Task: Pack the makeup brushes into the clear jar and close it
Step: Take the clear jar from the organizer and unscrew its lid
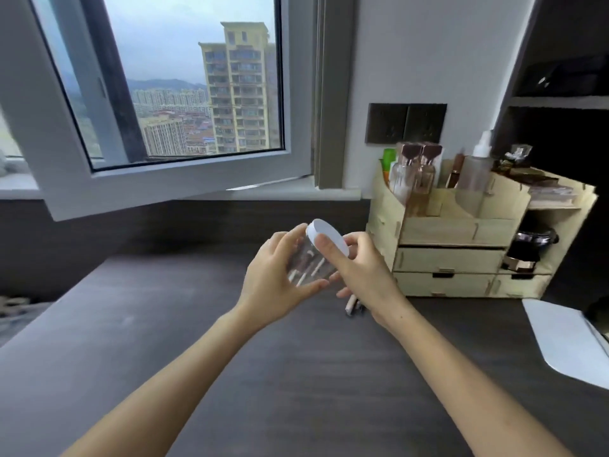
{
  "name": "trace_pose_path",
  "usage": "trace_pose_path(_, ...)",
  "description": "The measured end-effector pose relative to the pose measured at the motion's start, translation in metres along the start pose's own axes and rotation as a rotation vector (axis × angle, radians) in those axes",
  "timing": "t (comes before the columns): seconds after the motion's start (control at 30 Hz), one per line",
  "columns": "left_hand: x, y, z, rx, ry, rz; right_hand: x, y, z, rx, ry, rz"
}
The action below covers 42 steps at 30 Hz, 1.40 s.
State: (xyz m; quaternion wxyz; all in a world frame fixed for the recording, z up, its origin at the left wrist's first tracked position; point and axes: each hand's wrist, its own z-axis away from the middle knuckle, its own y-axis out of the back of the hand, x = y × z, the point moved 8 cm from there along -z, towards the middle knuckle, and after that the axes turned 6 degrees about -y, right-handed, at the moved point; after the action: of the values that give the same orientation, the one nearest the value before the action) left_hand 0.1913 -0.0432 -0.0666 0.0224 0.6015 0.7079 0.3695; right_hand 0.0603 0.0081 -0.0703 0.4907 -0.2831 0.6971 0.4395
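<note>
The clear jar (308, 263) is held tilted in the air above the dark desk, its mouth pointing up and to the right. Makeup brushes with pale handles show through its wall. My left hand (276, 275) wraps around the jar's body from the left. A white lid (324, 234) sits on the jar's mouth, and my right hand (359, 268) grips that lid with the thumb across its top. Under my right hand, more brush handles (352, 305) lie on the desk, mostly hidden by the wrist.
A wooden organiser (461, 255) with drawers, bottles and cosmetics stands at the right against the wall. A white flat object (570, 344) lies at the desk's right edge. An open window sash (184, 179) hangs over the desk's far left. The dark desk (263, 374) spreads below my arms.
</note>
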Motion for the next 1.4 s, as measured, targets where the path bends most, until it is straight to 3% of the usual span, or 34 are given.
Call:
trace_pose_path(0.1,0.005,0.012,0.018,-0.033,-0.125,-0.199,-0.01,-0.012,-0.002,0.004,0.053,0.19)
trace_pose_path(0.23,0.003,0.034,0.03,-0.005,-0.156,-0.202,-0.011,-0.032,0.002,-0.086,0.121,0.243)
trace_pose_path(0.37,-0.003,0.042,0.032,-0.115,-0.184,-0.299,-0.008,-0.043,0.007,-0.211,0.168,0.311)
trace_pose_path(0.43,-0.016,0.04,0.034,-0.221,-0.065,-0.158,-0.009,-0.05,0.013,-0.308,0.213,0.284)
trace_pose_path(0.5,-0.028,0.031,0.042,-0.32,0.114,0.167,-0.013,-0.056,0.021,-0.375,0.298,0.315)
trace_pose_path(0.6,-0.03,0.021,0.05,-0.415,0.209,0.452,-0.018,-0.057,0.027,-0.526,0.308,0.336)
trace_pose_path(0.7,-0.028,0.019,0.052,-0.501,0.185,0.471,-0.009,-0.05,0.029,-0.677,0.195,0.416)
trace_pose_path(0.83,-0.029,0.016,0.049,-0.511,0.163,0.394,-0.005,-0.045,0.028,-0.525,0.238,0.664)
trace_pose_path(0.93,-0.034,0.014,0.05,-0.533,0.195,0.485,-0.016,-0.034,0.032,-0.562,0.276,0.399)
trace_pose_path(1.03,-0.057,0.025,0.051,-0.349,0.33,0.717,-0.014,0.006,0.019,-0.448,0.22,-0.074)
trace_pose_path(1.1,-0.08,0.037,0.053,-0.129,0.409,0.787,0.012,0.017,0.013,-0.347,0.12,-0.163)
trace_pose_path(1.23,-0.118,0.049,0.063,0.191,0.521,0.727,0.088,-0.004,0.02,-0.23,-0.053,0.138)
trace_pose_path(1.4,-0.125,0.049,0.076,0.371,0.509,0.521,0.121,-0.026,0.032,-0.198,0.014,0.449)
